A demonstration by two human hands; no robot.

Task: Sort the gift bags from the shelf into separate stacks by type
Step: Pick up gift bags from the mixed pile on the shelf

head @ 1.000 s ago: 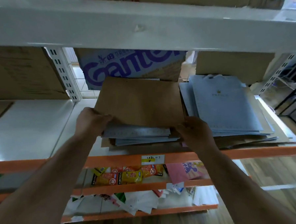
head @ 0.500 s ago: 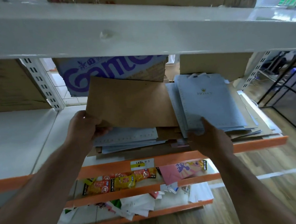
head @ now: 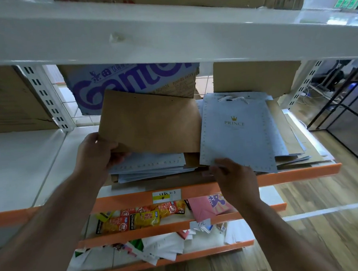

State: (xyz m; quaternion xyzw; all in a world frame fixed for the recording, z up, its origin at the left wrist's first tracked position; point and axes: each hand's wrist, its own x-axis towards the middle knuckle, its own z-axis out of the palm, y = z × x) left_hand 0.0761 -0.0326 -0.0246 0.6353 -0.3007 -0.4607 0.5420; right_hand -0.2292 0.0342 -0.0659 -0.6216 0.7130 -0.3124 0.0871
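A flat brown paper gift bag [head: 150, 124] is tilted up above a mixed pile of blue and brown bags [head: 153, 167] on the orange-edged shelf [head: 300, 172]. My left hand [head: 98, 152] grips its lower left corner. To the right lies a stack topped by a pale blue bag [head: 238, 132] with a gold crown and the word PRINCE. My right hand [head: 232, 174] pinches the front edge of that blue bag. More brown bags [head: 285, 129] lie under and beside the blue ones.
A white shelf board [head: 168, 30] hangs close overhead. Cardboard boxes [head: 129, 84] stand at the back. The white shelf surface [head: 20, 164] stretches to the left. Lower shelves hold snack packets [head: 141, 217] and loose white papers [head: 163, 248]. Wooden floor lies at the right.
My right hand let go of the brown bag, moved right and took hold of the blue PRINCE bag's front edge. My left hand kept the brown bag and lifted it slightly.
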